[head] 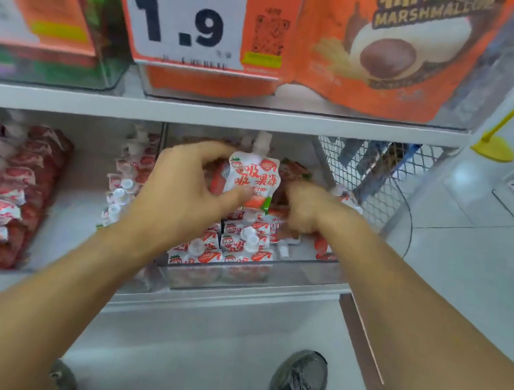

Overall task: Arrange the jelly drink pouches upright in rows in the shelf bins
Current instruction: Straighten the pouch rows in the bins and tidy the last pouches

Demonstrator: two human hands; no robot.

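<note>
- Left hand [183, 191] pinching white strawberry-print soft plastic jelly pouch [253, 179], upright above clear plastic bin [247, 274].
- Right hand [304, 210], beside pouch: blurred, grasp impossible to tell.
- Probably light, squashy, slippery; best held by flat sides under spout.

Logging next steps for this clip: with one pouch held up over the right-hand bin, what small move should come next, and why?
Probably lower the held pouch into the clear bin, spout up, behind the front rows. The left hand pinches it upright above the bin, while the right hand reaches among the pouches further back, seemingly making room, though blur hides its grip.
</note>
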